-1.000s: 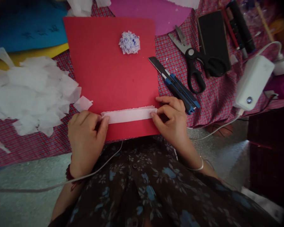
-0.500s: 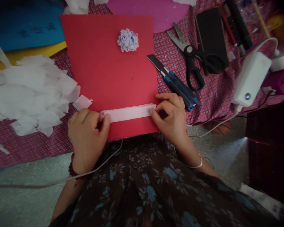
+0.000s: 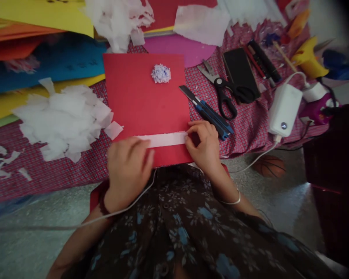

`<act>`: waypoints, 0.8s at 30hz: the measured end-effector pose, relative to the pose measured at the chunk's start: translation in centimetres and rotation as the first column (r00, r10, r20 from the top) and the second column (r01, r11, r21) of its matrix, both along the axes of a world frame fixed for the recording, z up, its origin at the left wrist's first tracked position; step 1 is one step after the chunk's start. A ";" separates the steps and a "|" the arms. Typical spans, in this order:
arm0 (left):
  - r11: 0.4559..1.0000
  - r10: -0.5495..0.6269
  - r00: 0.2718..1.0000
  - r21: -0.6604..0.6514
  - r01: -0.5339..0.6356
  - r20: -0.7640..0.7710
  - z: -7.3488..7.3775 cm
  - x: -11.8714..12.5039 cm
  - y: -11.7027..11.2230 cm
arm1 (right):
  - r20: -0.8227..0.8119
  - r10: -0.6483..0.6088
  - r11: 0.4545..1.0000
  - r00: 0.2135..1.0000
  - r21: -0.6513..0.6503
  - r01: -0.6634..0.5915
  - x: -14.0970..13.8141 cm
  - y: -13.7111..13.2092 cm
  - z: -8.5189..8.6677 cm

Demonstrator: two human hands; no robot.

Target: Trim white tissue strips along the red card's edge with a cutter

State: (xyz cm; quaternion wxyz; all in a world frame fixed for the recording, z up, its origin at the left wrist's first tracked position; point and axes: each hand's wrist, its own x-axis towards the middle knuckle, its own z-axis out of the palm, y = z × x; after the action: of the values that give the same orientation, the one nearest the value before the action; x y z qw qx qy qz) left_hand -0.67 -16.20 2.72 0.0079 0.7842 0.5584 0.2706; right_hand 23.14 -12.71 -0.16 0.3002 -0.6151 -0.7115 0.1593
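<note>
A narrow white paper strip (image 3: 165, 140) with a rough upper edge lies across the lower part of a red sheet (image 3: 145, 100). My right hand (image 3: 204, 144) pinches the strip's right end between thumb and fingers. Over the left end is my left hand (image 3: 129, 170), blurred by motion, its thumb apart from the fingers; it covers that end of the strip. Near the top of the red sheet sits a crumpled white and blue paper ball (image 3: 161, 73). A utility knife (image 3: 206, 112) lies along the sheet's right edge, its blade tip over the red.
A fluffy white paper bunch (image 3: 65, 116) spreads at the left. Scissors (image 3: 221, 87), a phone (image 3: 241, 73) and pens (image 3: 263, 62) lie to the right, near a white power bank (image 3: 286, 108). Coloured sheets (image 3: 64, 58) fill the back left. A cable (image 3: 104, 215) crosses my left forearm.
My left hand has moved right along the strip, and its thumb has parted from the fingers. My right hand keeps its pinch. The view has shifted, showing more of the table's back.
</note>
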 end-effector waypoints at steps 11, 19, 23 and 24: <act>0.887 -0.395 0.871 -0.369 0.278 -0.291 -2.5 2.8 -0.6 | -0.013 0.020 0.988 1.000 0.156 -0.018 0.3 -0.3 -0.6; 0.917 -0.347 0.898 -0.297 0.265 -0.270 -3.0 3.3 -0.7 | 0.177 0.459 0.884 0.871 0.009 -0.468 0.1 -3.4 -1.2; 0.942 -0.279 0.923 -0.261 0.210 -0.264 -3.1 2.3 -1.4 | 0.247 0.435 0.898 0.866 -0.052 -0.436 0.0 -3.7 -1.8; 0.951 -0.248 0.929 -0.254 0.179 -0.274 -3.1 1.8 -1.8 | 0.262 0.429 0.901 0.865 -0.053 -0.430 0.1 -3.8 -1.8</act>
State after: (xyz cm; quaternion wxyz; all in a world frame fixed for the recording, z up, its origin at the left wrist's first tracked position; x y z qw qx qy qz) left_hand 1.10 -18.00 -0.41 0.0404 0.8667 0.4907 0.0800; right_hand 23.21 -16.47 -1.93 0.1606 -0.4562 -0.8648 0.1353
